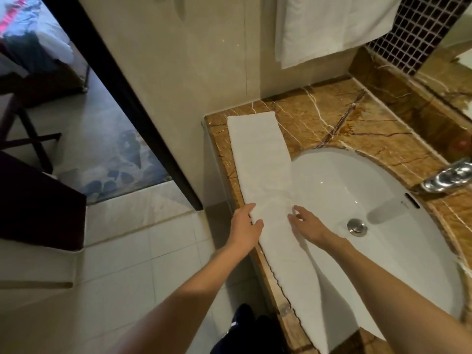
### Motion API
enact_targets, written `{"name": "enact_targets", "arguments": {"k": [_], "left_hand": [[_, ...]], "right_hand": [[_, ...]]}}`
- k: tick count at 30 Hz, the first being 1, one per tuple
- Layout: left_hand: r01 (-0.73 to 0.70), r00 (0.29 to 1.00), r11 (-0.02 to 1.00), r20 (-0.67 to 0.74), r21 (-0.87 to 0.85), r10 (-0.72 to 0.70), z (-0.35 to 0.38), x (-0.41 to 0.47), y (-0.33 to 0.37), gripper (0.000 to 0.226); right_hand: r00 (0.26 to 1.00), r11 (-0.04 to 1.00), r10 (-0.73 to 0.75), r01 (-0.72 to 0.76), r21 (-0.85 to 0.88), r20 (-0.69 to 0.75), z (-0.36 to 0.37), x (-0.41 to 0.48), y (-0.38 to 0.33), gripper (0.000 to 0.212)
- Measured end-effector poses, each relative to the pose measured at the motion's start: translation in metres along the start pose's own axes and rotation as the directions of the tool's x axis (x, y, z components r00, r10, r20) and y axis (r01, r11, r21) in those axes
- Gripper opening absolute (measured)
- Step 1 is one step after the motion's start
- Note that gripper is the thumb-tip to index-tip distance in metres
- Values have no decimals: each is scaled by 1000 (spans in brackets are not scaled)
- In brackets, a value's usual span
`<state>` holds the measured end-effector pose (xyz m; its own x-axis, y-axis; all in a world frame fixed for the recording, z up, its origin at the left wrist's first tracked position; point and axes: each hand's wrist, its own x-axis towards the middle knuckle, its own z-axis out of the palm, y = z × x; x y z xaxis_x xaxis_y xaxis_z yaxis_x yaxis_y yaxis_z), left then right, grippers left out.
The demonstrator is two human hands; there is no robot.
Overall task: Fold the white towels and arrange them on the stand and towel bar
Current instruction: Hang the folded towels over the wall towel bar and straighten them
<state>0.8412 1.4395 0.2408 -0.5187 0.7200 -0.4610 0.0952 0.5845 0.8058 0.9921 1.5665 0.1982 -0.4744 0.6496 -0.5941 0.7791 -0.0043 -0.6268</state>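
Note:
A long white towel (260,154), folded into a narrow strip, lies along the left edge of the brown marble counter (332,118) and partly over the rim of the white sink (357,190). My left hand (245,226) rests at the towel's left edge, fingers curled against it. My right hand (306,223) lies flat on the towel's right side, fingers spread. Another white towel (329,24) hangs on the wall above the counter; its bar is out of view.
A chrome faucet (449,175) sits at the right, and the sink drain (357,226) lies just right of my right hand. A dark door frame (143,123) opens left onto a room with a blue patterned rug (112,162). Pale tile floor lies below.

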Motion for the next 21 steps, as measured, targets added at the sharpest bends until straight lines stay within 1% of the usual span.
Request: {"name": "enact_targets", "arguments": {"k": [2, 5, 6, 8, 10, 12, 14, 17, 21], "left_hand": [[51, 998, 995, -37, -91, -54, 1, 3, 4, 52], [95, 993, 978, -47, -188, -105, 4, 5, 9, 45], [90, 994, 978, -39, -189, -99, 5, 4, 10, 39], [61, 997, 982, -31, -180, -68, 7, 2, 12, 29], [31, 998, 983, -49, -183, -41, 8, 1, 14, 25], [19, 998, 976, -52, -218, -31, 8, -1, 18, 27], [22, 998, 959, -43, -282, -36, 9, -4, 23, 33], [14, 996, 938, -79, -346, -44, 4, -9, 33, 39], [26, 990, 915, -117, -403, -79, -12, -13, 53, 39]], "right_hand": [[999, 990, 38, -42, 138, 26, 4, 3, 5, 63], [994, 928, 105, -106, 358, 23, 9, 9, 10, 66], [991, 905, 132, -126, 407, 13, 10, 12, 11, 62], [986, 861, 166, -144, 488, -3, 9, 16, 10, 45], [979, 826, 201, -165, 538, -8, 6, 14, 7, 30], [973, 811, 228, -175, 559, -25, 0, 11, 7, 22], [971, 792, 238, -173, 585, -36, -10, 5, 6, 23], [972, 755, 224, -132, 643, -64, -32, -8, -2, 22], [989, 682, 114, -10, 731, -93, -64, -28, -28, 24]]}}
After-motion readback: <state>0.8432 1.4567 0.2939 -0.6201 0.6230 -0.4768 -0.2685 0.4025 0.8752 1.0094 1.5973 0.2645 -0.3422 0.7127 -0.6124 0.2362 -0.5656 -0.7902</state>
